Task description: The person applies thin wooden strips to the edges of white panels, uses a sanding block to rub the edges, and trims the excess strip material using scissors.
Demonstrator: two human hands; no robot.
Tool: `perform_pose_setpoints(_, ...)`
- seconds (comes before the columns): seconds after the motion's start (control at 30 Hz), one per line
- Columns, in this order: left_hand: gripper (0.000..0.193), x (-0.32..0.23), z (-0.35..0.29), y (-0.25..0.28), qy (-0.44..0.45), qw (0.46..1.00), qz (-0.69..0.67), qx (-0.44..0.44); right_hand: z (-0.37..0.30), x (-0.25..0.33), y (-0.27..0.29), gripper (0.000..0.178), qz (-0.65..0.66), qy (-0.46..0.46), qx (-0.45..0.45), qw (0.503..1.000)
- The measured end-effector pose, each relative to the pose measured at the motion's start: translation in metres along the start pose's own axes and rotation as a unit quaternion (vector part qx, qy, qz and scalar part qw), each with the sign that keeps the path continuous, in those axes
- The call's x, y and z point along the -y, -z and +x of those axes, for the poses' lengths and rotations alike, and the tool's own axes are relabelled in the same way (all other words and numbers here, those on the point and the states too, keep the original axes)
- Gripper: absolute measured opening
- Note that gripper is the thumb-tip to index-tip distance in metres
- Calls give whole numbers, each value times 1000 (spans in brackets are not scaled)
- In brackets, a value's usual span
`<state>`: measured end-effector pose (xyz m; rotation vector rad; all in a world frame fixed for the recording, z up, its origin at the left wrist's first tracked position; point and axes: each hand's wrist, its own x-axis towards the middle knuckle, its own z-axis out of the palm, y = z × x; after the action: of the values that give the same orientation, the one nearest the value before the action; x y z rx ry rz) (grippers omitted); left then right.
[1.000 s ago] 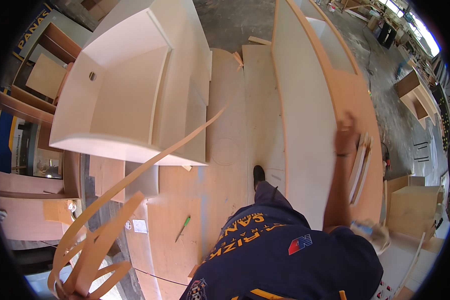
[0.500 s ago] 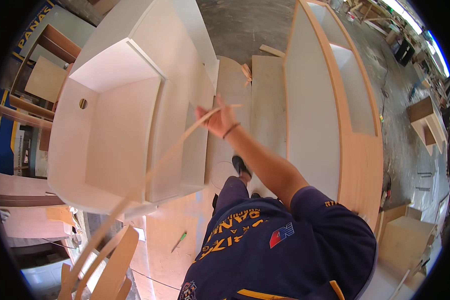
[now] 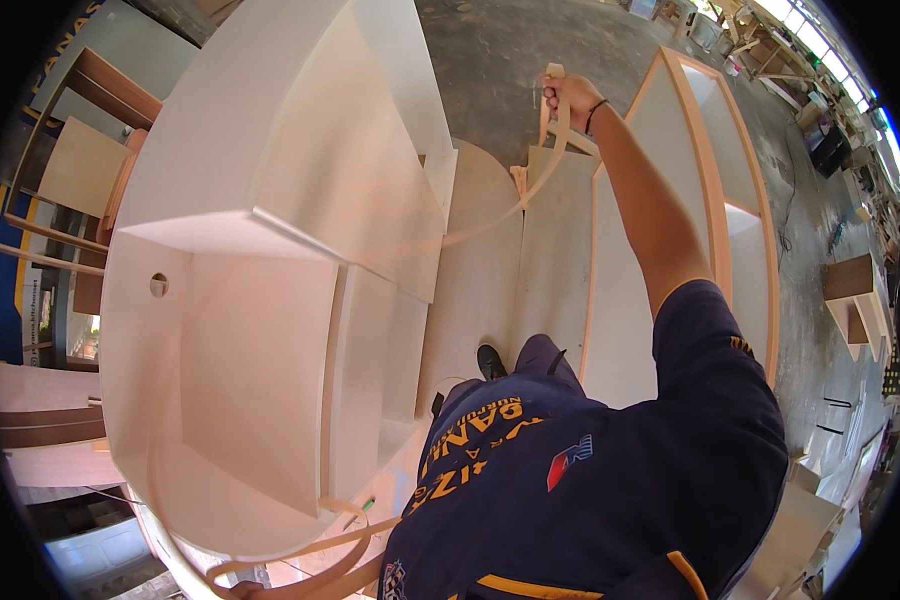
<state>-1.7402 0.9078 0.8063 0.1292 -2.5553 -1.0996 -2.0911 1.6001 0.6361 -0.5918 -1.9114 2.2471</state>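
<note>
My right hand (image 3: 570, 100), reaching far ahead with a dark band round the wrist, is closed on a thin wood-coloured edging strip (image 3: 542, 185). The strip bends back over my fingers, then trails down and left, blurring in front of the white cabinet (image 3: 255, 370). More of it lies in loops at the lower edge, where only a sliver of my left hand (image 3: 247, 590) shows against the strip. That hand's fingers are mostly cut off by the frame edge. The cabinet, with a round hole in one panel, stands left of me.
A wood-edged shelf frame (image 3: 715, 180) lies along my right. Flat boards (image 3: 485, 290) cover the ground between it and the cabinet. A green-handled tool (image 3: 368, 504) lies beside the cabinet's near end. Small box units (image 3: 855, 300) stand farther right on the concrete floor (image 3: 490, 60).
My right hand has moved forward and right, away from the cabinet, drawing the strip along. The strip's loops and a bit of my left hand have come into view at the lower edge.
</note>
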Motion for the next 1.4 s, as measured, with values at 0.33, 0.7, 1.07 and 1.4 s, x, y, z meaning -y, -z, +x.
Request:
perform_pose_setpoints(0.33, 59, -79, 52, -129, 245, 961, -33, 127, 158, 34, 63, 17, -148, 130, 17, 980)
perform_pose_setpoints(0.7, 25, -71, 39, -375, 370, 874, -35, 312, 240, 98, 113, 14, 75, 45, 95, 992)
perform_pose_setpoints(1.07, 42, -65, 63, -551, 320, 835, 146, 423, 292, 112, 136, 38, 3, 43, 96, 994)
perform_pose_setpoints(1.4, 30, -47, 139, -644, 246, 797, 141, 533, 315, 126, 161, 39, -21, 16, 29, 999)
